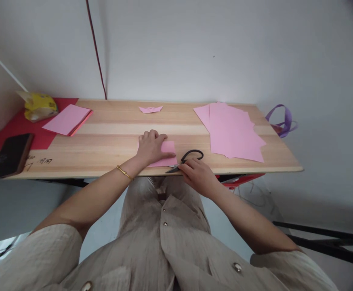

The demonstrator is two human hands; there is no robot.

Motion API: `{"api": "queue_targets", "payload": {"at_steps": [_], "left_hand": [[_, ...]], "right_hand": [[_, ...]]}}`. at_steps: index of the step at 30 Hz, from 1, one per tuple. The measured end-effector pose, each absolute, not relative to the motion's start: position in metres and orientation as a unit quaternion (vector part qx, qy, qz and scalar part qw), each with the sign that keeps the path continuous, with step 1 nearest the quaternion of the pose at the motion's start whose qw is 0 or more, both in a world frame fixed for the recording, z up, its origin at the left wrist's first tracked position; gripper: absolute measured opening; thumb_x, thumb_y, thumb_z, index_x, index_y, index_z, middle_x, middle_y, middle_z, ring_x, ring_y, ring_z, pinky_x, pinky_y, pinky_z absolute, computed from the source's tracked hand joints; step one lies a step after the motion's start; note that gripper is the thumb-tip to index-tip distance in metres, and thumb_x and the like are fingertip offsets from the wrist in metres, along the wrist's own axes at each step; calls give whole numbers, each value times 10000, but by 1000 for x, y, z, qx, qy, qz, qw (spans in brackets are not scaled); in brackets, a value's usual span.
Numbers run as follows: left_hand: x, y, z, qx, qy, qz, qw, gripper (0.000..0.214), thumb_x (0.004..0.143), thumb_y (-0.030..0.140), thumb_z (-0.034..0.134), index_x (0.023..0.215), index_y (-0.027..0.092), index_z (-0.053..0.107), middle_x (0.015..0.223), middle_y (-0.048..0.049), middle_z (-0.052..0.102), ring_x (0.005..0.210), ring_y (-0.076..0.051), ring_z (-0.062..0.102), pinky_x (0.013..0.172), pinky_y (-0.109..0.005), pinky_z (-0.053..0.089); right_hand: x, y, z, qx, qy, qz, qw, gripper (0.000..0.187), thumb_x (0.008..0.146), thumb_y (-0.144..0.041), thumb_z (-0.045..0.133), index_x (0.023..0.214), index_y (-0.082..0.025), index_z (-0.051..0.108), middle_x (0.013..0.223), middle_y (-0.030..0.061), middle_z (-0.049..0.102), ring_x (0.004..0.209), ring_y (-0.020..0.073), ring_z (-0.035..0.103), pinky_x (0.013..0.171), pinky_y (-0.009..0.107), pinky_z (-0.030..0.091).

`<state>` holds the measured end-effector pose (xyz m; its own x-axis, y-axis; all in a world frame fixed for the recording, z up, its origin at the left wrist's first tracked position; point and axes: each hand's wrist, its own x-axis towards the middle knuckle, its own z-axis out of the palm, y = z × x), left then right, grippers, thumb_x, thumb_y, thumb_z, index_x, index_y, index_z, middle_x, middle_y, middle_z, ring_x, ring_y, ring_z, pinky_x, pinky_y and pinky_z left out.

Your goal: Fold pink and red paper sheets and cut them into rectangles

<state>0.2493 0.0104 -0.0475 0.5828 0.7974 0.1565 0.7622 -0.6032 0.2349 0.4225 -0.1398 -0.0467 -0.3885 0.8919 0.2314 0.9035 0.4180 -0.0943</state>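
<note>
My left hand [151, 147] lies on a small folded pink paper [168, 155] near the front edge of the wooden table [112, 137], fingers curled and pressing it down. My right hand [197, 174] rests at the table edge with its fingertips touching black-handled scissors [187, 158] that lie flat beside the paper. The scissors' blades point left toward the folded paper. A gold bracelet circles my left wrist.
A spread stack of pink sheets [232, 131] lies to the right. A small folded pink shape [150, 109] sits at the back. At left are a pink and red paper pile [68, 119], a yellow packet [39, 106], a dark phone [11, 156] and a red sheet [19, 129].
</note>
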Motion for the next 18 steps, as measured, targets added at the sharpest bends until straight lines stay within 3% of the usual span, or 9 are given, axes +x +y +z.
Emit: {"api": "queue_targets", "payload": {"at_steps": [4,8,11,18], "left_hand": [[240,15,-38,894,426,110,85,632,775,669,625,1277,285,599,1233,-164,524,1113,-397,457,919,-563,352],[216,29,-33,963,200,126,126,393,962,421,439,1306,304,589,1464,-88,473,1282,-311,421,1072,-509,293],[202,34,-41,974,103,108,171,377,984,346,389,1279,287,617,1426,-71,542,1267,-248,471,1098,-445,309],[199,32,-59,973,117,130,147,377,997,361,408,1284,247,624,1396,-52,578,1230,-240,491,1086,-429,342]], "right_hand": [[436,-135,-48,-505,-852,-11,139,215,897,-138,521,1052,-174,665,905,88,612,871,209,525,774,323,423],[443,-133,-51,-496,-854,-5,156,233,921,-171,505,1096,-186,659,918,80,613,876,201,529,781,320,437],[444,-137,-51,-493,-854,-13,164,237,920,-170,505,1101,-171,657,917,86,615,863,204,530,767,323,446],[424,-142,-52,-509,-841,-47,177,246,901,-137,507,1090,-160,662,863,84,609,820,203,527,731,321,449]]}}
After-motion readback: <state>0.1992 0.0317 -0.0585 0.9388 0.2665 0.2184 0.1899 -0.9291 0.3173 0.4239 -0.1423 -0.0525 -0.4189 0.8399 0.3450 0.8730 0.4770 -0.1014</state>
